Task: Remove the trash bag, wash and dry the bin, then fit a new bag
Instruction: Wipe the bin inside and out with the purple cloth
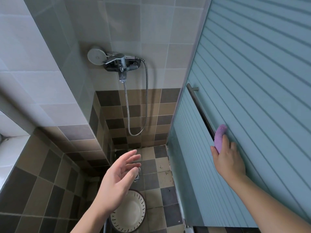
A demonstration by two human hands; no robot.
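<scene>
A round white bin (130, 214) with a slotted wall and dark rim stands on the tiled shower floor at the bottom centre, empty inside. My left hand (117, 179) hovers above it, palm up, fingers apart, holding nothing. My right hand (227, 158) is raised against the blue sliding door (252, 81), closed around a purple cloth (220, 137) right by the lower end of the door's metal handle bar (200, 106).
A chrome mixer tap (122, 64) with a white shower head (96, 57) and a looping metal hose (146, 101) is fixed to the back wall. A floor drain (137, 175) lies beyond the bin. Tiled walls close in on the left.
</scene>
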